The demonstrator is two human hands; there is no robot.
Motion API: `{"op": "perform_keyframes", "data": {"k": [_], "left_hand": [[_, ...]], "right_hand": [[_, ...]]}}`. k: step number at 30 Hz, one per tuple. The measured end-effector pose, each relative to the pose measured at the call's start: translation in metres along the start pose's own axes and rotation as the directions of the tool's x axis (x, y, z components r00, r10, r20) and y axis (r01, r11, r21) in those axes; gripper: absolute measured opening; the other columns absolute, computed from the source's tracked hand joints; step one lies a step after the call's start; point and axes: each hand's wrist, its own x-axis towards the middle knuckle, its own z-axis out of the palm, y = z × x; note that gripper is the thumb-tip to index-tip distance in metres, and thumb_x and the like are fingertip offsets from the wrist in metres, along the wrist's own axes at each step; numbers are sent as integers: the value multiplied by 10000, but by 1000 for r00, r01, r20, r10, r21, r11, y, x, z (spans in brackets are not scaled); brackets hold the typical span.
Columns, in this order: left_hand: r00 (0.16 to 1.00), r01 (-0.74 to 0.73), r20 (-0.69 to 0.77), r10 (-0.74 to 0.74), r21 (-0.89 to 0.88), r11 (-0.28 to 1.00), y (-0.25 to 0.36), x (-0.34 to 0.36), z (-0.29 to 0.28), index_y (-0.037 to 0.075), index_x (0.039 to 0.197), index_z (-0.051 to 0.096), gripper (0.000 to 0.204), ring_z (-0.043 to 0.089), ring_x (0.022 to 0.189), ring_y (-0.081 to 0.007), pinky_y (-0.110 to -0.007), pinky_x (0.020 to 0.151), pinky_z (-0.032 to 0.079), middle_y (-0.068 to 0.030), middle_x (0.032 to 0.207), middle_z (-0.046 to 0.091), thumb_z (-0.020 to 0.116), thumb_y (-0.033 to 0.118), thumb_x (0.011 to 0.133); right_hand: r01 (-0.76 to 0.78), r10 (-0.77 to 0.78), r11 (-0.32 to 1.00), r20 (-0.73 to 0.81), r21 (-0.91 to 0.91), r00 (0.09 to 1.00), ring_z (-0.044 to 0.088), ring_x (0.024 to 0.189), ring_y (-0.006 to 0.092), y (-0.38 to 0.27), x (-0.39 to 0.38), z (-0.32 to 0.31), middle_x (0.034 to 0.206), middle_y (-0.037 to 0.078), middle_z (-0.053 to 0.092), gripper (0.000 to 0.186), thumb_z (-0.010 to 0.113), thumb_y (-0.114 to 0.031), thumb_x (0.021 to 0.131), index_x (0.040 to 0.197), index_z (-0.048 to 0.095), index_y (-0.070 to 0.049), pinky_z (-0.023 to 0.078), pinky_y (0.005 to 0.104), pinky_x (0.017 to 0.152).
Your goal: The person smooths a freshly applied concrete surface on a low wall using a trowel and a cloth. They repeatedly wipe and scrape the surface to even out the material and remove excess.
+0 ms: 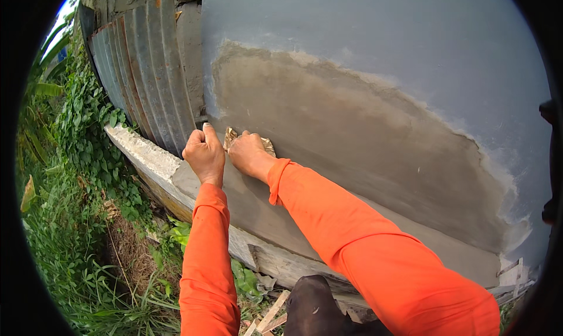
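Note:
Both my arms, in orange sleeves, reach to the lower left corner of a patch of smooth grey-brown mortar [352, 125] on the wall. My right hand [251, 154] is closed on a piece of crumpled brown paper [267, 146], whose edges stick out on both sides of the fist. The paper is close to the mortar, where the wall meets the ledge. Beside it, my left hand [205, 154] is closed with the thumb pointing up; whether anything is inside it is hidden. A small dark stub [201, 119] shows just beyond that thumb.
Painted blue-grey wall [375, 25] surrounds the patch. A mortar-topped ledge [149, 151] runs along its foot. Rusty corrugated metal sheets [146, 66] stand at the far left. Vines [88, 119] and grass grow beside the ledge. Wood strips [272, 312] lie below, near my dark-clad knee [314, 306].

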Motion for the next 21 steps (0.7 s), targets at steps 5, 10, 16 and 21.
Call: {"op": "perform_keyframes", "data": {"k": [5, 10, 16, 21], "left_hand": [[999, 31, 36, -32, 26, 999, 2, 0, -2, 3, 637, 506, 508, 454, 500, -232, -453, 543, 422, -122, 555, 520, 743, 227, 1027], [993, 82, 79, -83, 9, 997, 10, 5, -5, -20, 633, 524, 520, 452, 526, -206, -445, 566, 431, -105, 554, 526, 744, 251, 1018], [986, 123, 106, -127, 48, 991, 9, 4, -8, -25, 623, 528, 506, 456, 535, -184, -443, 572, 436, -98, 547, 523, 738, 246, 995], [995, 88, 46, -92, 83, 993, -8, 2, 2, -16, 632, 553, 468, 480, 534, -192, -450, 580, 448, -117, 567, 582, 690, 262, 982]], "right_hand": [[-32, 30, 999, 200, 4, 979, 738, 1092, 345, 47, -122, -24, 1103, 154, 816, 237, 682, -141, 935, 1081, 820, -15, 614, 462, 877], [-179, 164, 983, 280, 30, 946, 742, 987, 385, 104, -271, -37, 970, 207, 795, 263, 635, -90, 904, 1098, 738, 55, 602, 511, 818], [-404, 377, 915, 378, -8, 845, 730, 940, 379, 155, -440, -50, 955, 193, 794, 264, 644, -69, 856, 1087, 730, 27, 594, 512, 781], [-205, 187, 963, 118, 174, 975, 694, 916, 358, 129, -376, -47, 920, 156, 758, 161, 614, -111, 961, 995, 749, -32, 570, 517, 755]]}}
